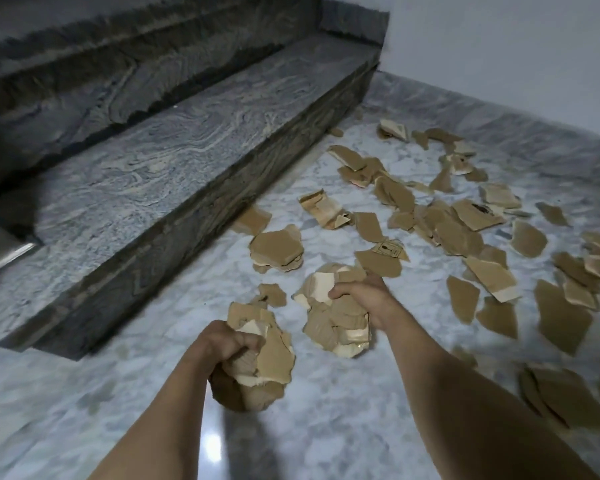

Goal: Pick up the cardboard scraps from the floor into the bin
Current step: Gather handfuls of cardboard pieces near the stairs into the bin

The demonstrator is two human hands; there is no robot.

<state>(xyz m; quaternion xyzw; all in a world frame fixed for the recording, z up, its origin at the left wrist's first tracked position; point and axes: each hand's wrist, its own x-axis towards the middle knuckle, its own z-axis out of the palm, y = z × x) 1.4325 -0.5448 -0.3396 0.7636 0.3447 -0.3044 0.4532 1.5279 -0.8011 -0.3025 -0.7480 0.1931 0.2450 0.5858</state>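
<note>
Nearest the camera, two bare forearms reach forward over a glossy white-and-grey marble floor (pixel 326 410). The left hand (pixel 227 344) has its fingers curled tightly round a thick bundle of torn brown cardboard pieces (pixel 264 355), some showing pale inner faces; the bundle is held above the floor. A little further out and to the right, the right hand (pixel 361 294) grips a second, larger clump of brown and cream cardboard scraps (pixel 333 323), fingers wrapped over its top edge.

Just beyond the hands, a small stack of flat brown cardboard pieces (pixel 276 251) lies on the floor, with a single small scrap (pixel 272 293) between it and the left hand's bundle. To the right and further back, many loose cardboard scraps (pixel 465 216) are scattered across the marble, some overlapping, spreading toward the far wall; one piece (pixel 387 251) bears a printed black symbol.

On the left, a long grey veined stone step (pixel 174 161) runs diagonally away, with a second step (pixel 84 64) above it. A plain white wall (pixel 499 57) closes the far right corner.
</note>
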